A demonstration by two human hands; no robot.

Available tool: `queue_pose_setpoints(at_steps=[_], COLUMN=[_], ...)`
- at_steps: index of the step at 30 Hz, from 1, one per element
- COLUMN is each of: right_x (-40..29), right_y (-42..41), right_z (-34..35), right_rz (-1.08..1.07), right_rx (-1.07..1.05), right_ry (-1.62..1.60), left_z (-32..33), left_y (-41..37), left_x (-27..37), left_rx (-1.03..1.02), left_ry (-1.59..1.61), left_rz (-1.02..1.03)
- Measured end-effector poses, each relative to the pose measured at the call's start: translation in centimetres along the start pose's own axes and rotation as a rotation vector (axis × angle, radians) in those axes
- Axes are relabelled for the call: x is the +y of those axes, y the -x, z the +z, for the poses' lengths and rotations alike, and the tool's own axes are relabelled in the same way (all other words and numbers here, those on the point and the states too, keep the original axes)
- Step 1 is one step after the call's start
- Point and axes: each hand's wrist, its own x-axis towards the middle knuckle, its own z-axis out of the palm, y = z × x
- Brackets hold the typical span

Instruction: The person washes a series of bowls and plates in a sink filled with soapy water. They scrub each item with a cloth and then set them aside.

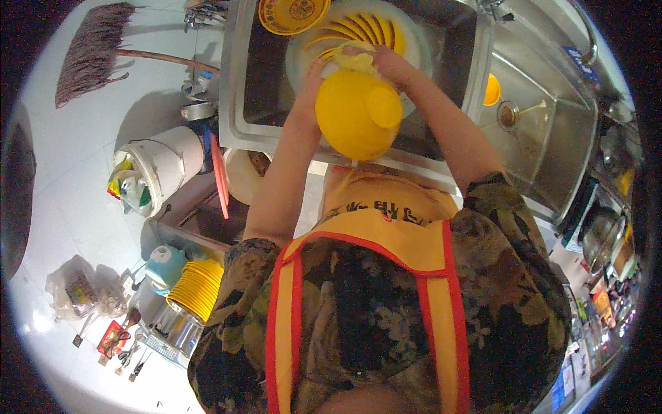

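A yellow bowl (351, 121) is tilted over the near part of the sink basin (238, 124), its round foot turned towards me. My left hand (313, 78) grips the bowl's left edge; some of the fingers are hidden behind it. In my right hand (389, 63) is a pale yellow cloth (357, 58), pressed at the bowl's upper rim. Behind both hands, several yellow dishes (370, 28) overlap like a fan in whitish water inside a large round basin (300, 57). Another yellow bowl (294, 13) with a printed pattern sits at the sink's far left.
To the right, a second steel sink (527, 139) has a drain (508, 115) and an orange-yellow dish (492, 89). A white bucket (165, 165) with bags inside, a pink board (219, 176) and a stack of yellow bowls (195, 290) are left. A mop (95, 52) hangs beyond.
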Motion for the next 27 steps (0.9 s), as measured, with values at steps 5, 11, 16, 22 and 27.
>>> queue_pose_setpoints(at_steps=[5, 11, 16, 22, 27], right_x=[4.8, 5.3, 5.8, 4.4, -3.3], right_y=[0.0, 0.0, 0.6, 1.1, 4.3], right_z=[7.6, 11.0, 13.4, 7.3, 1.2], right_rz=[0.122, 0.536, 0.24, 0.255, 0.026], right_rx=[0.325, 0.153, 0.23, 0.205, 0.493], right_ry=[-0.822, -0.208, 0.366, -0.725, -0.519], left_z=[-6.2, -6.9, -6.8, -7.9, -4.6], left_y=[-0.5, 0.7, -0.2, -1.9, -1.9], left_x=[-5.5, -8.0, -7.3, -7.7, -6.1], left_rx=[-0.331, -0.04, -0.019, 0.194, 0.233], left_ry=[0.591, 0.71, 0.762, 0.541, 0.396], left_rz=[-0.178, -0.198, -0.169, -0.078, -0.079])
